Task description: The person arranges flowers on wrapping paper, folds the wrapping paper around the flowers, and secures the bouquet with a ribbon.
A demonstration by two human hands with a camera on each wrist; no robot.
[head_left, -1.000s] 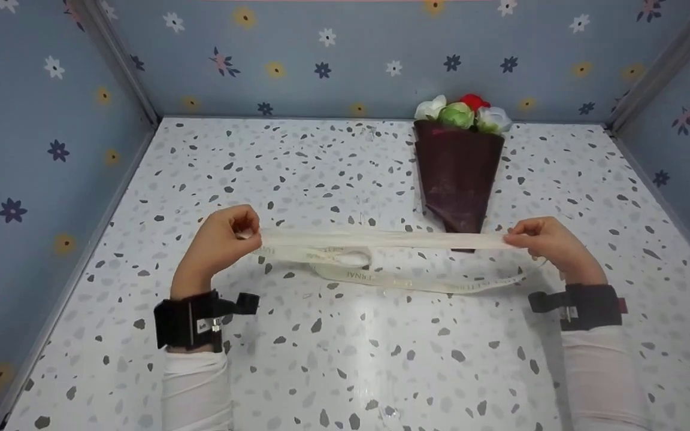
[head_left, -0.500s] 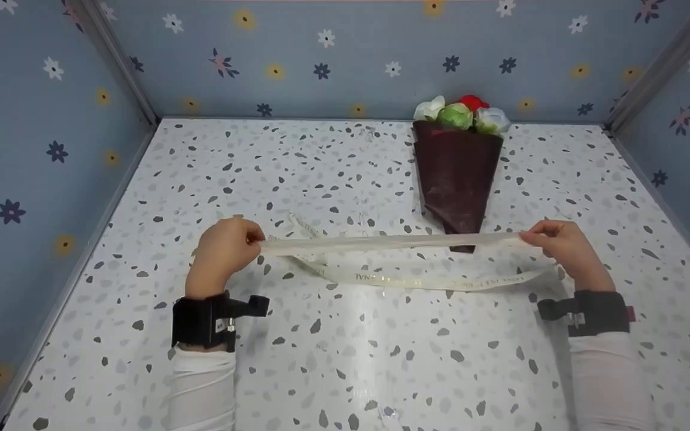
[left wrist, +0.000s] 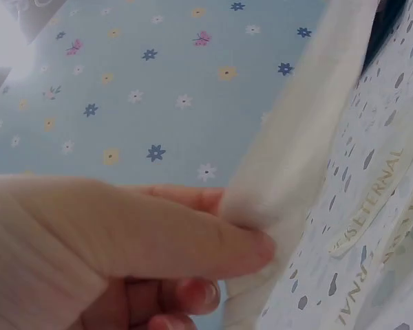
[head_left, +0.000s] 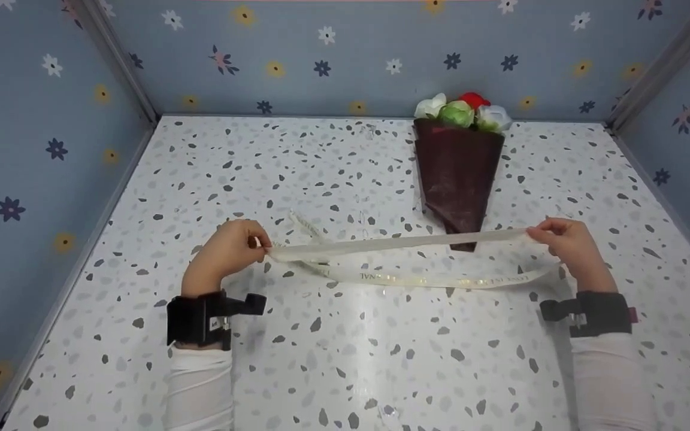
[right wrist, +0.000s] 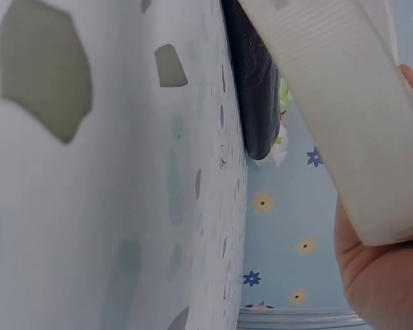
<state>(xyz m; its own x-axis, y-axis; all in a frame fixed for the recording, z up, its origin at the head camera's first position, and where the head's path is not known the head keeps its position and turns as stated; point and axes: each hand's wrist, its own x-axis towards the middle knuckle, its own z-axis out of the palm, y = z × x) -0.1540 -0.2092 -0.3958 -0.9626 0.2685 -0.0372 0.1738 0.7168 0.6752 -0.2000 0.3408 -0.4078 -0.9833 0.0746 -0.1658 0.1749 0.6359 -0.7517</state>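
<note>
Cream, satiny flat ribbon (head_left: 396,242) runs stretched between two bare hands, its gold-lettered length trailing slack nearer the person; uneven pulling could twist that slack, I'd say, and a light pinch might let the span slip. Left hand (head_left: 225,257): nearly closed, thumb pressing ribbon against fingers. Right hand (head_left: 569,246): also pinching, thumb to fingertips. Beyond, a maroon-wrapped bouquet of white, green and red flowers (head_left: 459,173) lies on the white, grey-speckled table (head_left: 345,335).

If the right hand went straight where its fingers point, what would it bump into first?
Past the ribbon pinched in the right hand, probably the narrow lower end of the bouquet, though the hand might pass above it; depth is unclear.
</note>
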